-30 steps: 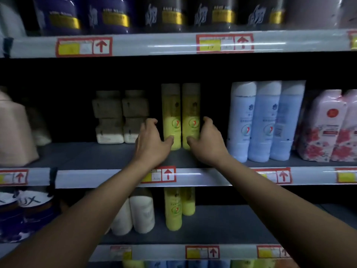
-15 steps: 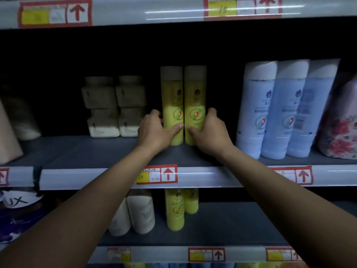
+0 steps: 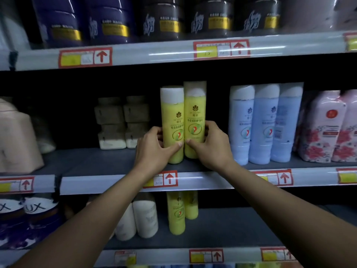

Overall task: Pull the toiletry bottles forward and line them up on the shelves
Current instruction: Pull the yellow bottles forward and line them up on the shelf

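- Bottles, yellow, two: the left yellow bottle [image 3: 172, 124] and the right yellow bottle [image 3: 194, 118] stand upright, side by side and touching, on the middle shelf [image 3: 108, 163]. Both sit a little behind the shelf's front rail [image 3: 116, 183]; the left one appears slightly nearer the edge.
- Left hand [image 3: 154, 149]: fingers curled round the lower part of the left yellow bottle, thumb across its front. The low grip suits sliding the base along the shelf without tipping it.
- Right hand [image 3: 210, 146]: wrapped the same way round the lower part of the right yellow bottle, thumb on its front. One hand per bottle probably lets the pair travel together and stay aligned.
- Blue bottles [image 3: 264, 122], three: in a tidy row to the right on the same shelf, close to the edge; likely the line the yellow pair should match.
- Beige jars [image 3: 121, 122], two stacks: set well back on the left of the shelf, in shadow; by their position, not yet brought forward.
- Pink floral packs [image 3: 328, 128]: far right of the same shelf, near the front.
- Dark tubs [image 3: 164, 18]: row on the shelf above, at the edge.
- Lower shelf: two more yellow bottles [image 3: 181, 211] and white bottles [image 3: 137, 219], standing well back from the rail.
- Price tags [image 3: 166, 179]: red-framed, with arrows, fixed along each rail; the left wrist partly covers one.
- Stage, as judged: the pulling forward of the yellow pair looks under way, with a short slide left to the rail.
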The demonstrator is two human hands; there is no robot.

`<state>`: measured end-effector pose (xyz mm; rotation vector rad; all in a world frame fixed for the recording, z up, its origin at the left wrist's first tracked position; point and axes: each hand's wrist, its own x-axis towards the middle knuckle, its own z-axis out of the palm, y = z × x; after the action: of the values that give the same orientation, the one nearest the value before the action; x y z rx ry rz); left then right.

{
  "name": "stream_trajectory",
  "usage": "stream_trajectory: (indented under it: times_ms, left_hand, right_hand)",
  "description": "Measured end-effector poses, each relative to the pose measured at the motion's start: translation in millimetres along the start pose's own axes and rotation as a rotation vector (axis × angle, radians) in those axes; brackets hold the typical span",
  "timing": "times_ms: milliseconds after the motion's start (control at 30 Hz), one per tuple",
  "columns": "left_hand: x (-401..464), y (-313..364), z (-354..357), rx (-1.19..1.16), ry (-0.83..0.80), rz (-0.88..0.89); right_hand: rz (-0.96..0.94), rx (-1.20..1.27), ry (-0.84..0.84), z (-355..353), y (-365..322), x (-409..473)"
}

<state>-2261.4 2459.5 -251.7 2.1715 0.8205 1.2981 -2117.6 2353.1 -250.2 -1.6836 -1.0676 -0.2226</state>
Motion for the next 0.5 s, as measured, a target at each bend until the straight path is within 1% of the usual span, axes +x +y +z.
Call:
stream_trajectory:
  times_ms: [100, 233, 400, 500]
  left_hand:
    - [-13.8, 13.9, -10.6, -0.023, 0.046, 0.045]
    - [-31.3, 34.5, -27.0, -0.046, 0.118, 0.088]
    - [-62.5, 50.6, -44.0, -0.087, 0.164, 0.088]
    - [-91.5, 54.0, -48.7, -0.084, 0.151, 0.085]
  right_hand:
    - [-0.062, 0.046, 0.050, -13.0, -11.1, -10.6]
    - [-0.137, 0.092, 0.059, -34.3, -26.0, -28.5]
    - [-0.158, 0.151, -0.031, -59.8, -36.0, -67.0]
    - [-0.158, 0.174, -0.064, -68.9, -34.2, -94.6]
